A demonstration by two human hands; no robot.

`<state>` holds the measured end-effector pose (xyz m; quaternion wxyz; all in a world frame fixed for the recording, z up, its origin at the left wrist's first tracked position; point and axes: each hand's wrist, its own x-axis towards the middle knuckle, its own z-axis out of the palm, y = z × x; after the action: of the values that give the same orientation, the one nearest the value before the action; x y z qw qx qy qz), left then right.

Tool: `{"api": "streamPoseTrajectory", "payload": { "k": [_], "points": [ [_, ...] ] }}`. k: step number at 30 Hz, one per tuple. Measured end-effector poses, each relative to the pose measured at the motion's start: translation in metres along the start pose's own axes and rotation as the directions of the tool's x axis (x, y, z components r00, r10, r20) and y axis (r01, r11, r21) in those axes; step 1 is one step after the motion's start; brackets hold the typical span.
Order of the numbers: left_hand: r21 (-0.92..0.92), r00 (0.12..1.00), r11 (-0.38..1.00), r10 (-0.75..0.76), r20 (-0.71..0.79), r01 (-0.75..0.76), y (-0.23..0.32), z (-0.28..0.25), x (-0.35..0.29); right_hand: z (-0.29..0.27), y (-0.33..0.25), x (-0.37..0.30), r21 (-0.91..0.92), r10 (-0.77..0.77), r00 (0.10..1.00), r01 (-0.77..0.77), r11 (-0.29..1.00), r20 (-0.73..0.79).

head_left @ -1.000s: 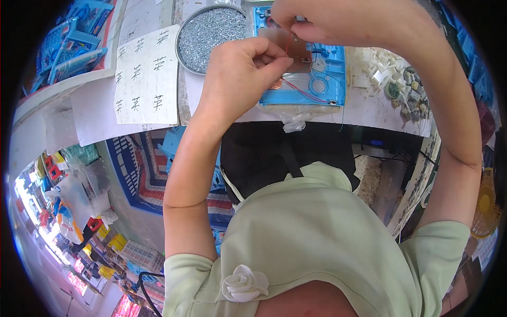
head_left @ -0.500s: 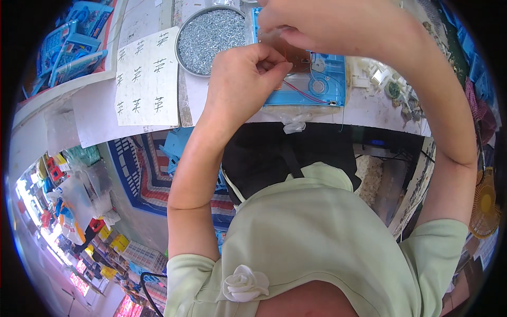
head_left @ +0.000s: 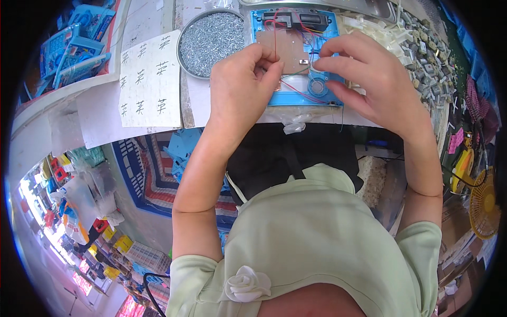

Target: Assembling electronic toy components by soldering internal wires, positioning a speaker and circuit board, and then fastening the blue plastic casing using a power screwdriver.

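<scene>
In front of me on the bench lies a blue plastic housing [head_left: 296,99] with a brown circuit board [head_left: 291,50] in it. A black part [head_left: 309,21] with red wires sits along its far side, and a round disc, perhaps a speaker [head_left: 317,86], near its right corner. My left hand [head_left: 240,87] is pinched closed at the housing's left side, where a thin red wire [head_left: 275,39] runs down to its fingertips. Above the right edge, fingers apart, my right hand [head_left: 372,82] reaches toward the disc and nearby wires; nothing shows in it.
A round tray of small screws [head_left: 211,45] stands left of the housing, beside a sheet with handwritten characters [head_left: 150,79]. Many small metal and white plastic parts [head_left: 422,58] are heaped at right. Blue plastic pieces [head_left: 76,53] fill the far left. A metal tray [head_left: 359,5] sits behind.
My right hand has come back from the far side toward me and to the right, uncovering the board and black part. My left hand has stayed almost in place, still pinched.
</scene>
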<state>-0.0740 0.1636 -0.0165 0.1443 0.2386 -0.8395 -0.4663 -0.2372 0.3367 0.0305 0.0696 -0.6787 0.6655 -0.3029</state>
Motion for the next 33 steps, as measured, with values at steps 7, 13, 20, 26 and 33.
{"api": "streamPoseTrajectory", "payload": {
  "k": [7, 13, 20, 26, 33],
  "points": [
    [0.163, 0.995, 0.983, 0.095, -0.028, -0.090, 0.002, 0.004, -0.004, 0.017, -0.003, -0.009, -0.065, -0.003, 0.998, -0.001, 0.998, -0.063],
    [0.219, 0.984, 0.964, 0.167, -0.058, -0.151, 0.001, 0.009, -0.007, 0.055, 0.000, -0.005, -0.204, 0.070, 0.991, -0.092, 0.975, -0.113],
    [0.194, 0.985, 0.967, 0.174, -0.025, -0.165, -0.004, 0.008, -0.007, 0.072, -0.017, -0.003, -0.322, 0.145, 0.975, -0.193, 0.927, -0.166],
    [0.224, 0.974, 0.949, 0.228, 0.001, -0.223, -0.006, 0.008, -0.009, 0.079, -0.023, -0.003, -0.381, 0.149, 0.973, -0.208, 0.901, -0.178],
    [0.091, 0.965, 0.962, 0.260, -0.039, -0.256, -0.013, -0.008, -0.007, 0.074, -0.028, 0.010, -0.512, 0.170, 0.985, -0.153, 0.845, -0.014]
  ]
}}
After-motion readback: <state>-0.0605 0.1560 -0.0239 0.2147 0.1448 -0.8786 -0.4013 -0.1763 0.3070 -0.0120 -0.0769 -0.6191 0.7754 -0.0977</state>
